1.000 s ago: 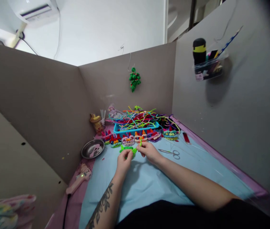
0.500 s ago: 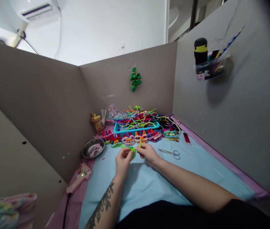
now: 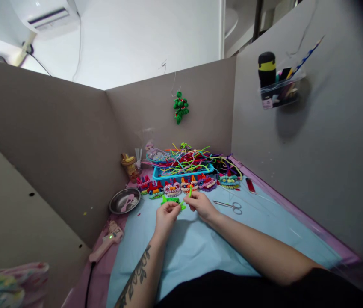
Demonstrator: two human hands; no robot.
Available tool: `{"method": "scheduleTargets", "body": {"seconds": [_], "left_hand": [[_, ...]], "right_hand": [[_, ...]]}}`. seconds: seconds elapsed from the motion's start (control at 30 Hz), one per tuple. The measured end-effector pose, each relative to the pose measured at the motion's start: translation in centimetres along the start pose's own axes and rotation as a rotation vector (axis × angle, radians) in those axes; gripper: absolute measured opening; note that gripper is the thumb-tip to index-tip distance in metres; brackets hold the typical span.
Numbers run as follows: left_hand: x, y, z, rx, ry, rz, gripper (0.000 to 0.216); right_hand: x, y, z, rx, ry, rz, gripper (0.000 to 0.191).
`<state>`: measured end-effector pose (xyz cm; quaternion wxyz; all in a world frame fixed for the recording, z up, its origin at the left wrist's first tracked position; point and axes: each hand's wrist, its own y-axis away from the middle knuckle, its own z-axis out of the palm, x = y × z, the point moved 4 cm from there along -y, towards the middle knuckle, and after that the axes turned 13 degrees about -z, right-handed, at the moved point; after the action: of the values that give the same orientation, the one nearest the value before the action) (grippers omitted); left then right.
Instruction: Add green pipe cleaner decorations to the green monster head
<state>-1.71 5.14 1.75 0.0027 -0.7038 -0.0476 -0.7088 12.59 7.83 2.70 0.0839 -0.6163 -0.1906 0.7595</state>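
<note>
My left hand [image 3: 166,217] is closed in a pinch on a short bright green pipe cleaner [image 3: 181,204]. My right hand [image 3: 202,206], just beside it, also pinches a length of green pipe cleaner, whose tip [image 3: 190,188] sticks up above the fingers. Whether both hands hold one single piece I cannot tell. Behind my left fingers a green fuzzy pipe-cleaner figure [image 3: 170,199] lies on the blue cloth [image 3: 197,252], partly hidden by the hand. Beyond the hands stands a row of colourful pipe-cleaner faces, among them a pink one [image 3: 172,188] and an orange one [image 3: 189,184].
A blue tray [image 3: 183,175] heaped with pipe cleaners stands at the back. Scissors [image 3: 232,207] lie right of my hands. On the left are a metal bowl [image 3: 114,202] and a pink glue gun [image 3: 102,249] with a cord. Grey partitions [image 3: 181,77] enclose the table.
The green figure now shows on the cloth behind my left hand, where before it was at the fingers. My left fingers now pinch a thin green piece closer to my right hand.
</note>
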Motion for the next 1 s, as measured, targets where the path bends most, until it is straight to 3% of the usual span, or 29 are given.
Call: {"method": "scheduleTargets", "body": {"seconds": [0.3,0.77,0.87,1.0], "left_hand": [[0.1,-0.2,-0.4,0.049,0.13,-0.023,0.032],[0.7,0.6,-0.2,0.12,-0.164,0.129,0.02],[1.0,0.8,-0.1,0.099,-0.245,0.123,0.018],[0.6,0.3,-0.2,0.006,-0.227,0.009,0.024]], "right_hand": [[0.9,0.2,0.5,-0.116,0.061,0.071,0.021],[1.3,-0.2,0.1,-0.126,0.165,-0.015,0.014],[1.4,-0.2,0.0,-0.139,0.176,-0.011,0.014],[1.0,-0.3,-0.1,-0.203,0.218,-0.025,0.014]]}}
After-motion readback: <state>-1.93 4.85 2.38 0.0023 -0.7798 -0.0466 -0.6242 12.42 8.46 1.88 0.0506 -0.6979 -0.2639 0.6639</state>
